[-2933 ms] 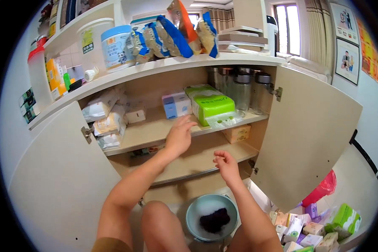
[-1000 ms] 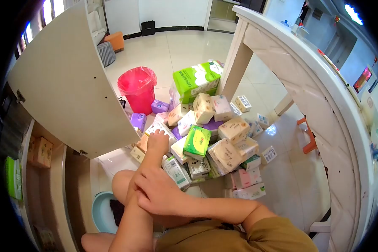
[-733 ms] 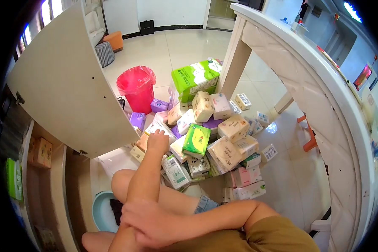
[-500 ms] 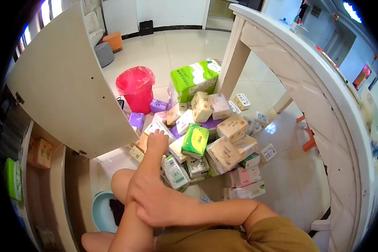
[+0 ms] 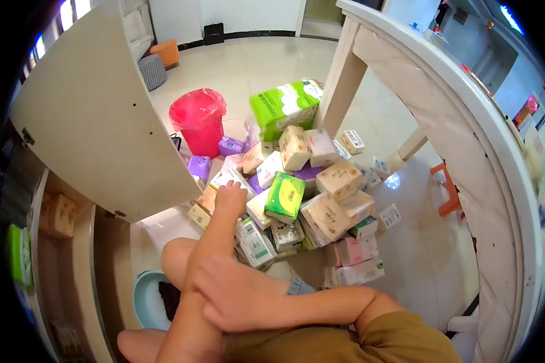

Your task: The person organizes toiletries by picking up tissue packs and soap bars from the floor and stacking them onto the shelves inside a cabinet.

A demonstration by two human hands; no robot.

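My left hand (image 5: 230, 196) reaches out over the near left part of a heap of tissue packs, its fingers loosely bent and slightly apart. No object shows in it; whether the fingertips touch the white pack (image 5: 229, 176) behind them I cannot tell. Wrapped around my left forearm is my right hand (image 5: 227, 293). Just right of the left hand, a bright green tissue pack (image 5: 285, 197) lies on top of the heap. Beige packs (image 5: 327, 216) are stacked beside it, and a white and green pack (image 5: 255, 243) lies nearer to me.
An open cabinet door (image 5: 97, 115) stands at the left, above shelves holding packs (image 5: 60, 216). Behind the heap are a pink bin (image 5: 198, 124) and a large green package (image 5: 286, 109). A white table (image 5: 430, 91) borders the right. A light blue basin (image 5: 148, 302) sits near my legs.
The view has shifted slightly, so the heap and furniture sit a little differently in the picture. Both hands keep nearly the same pose, and no pack has visibly moved.
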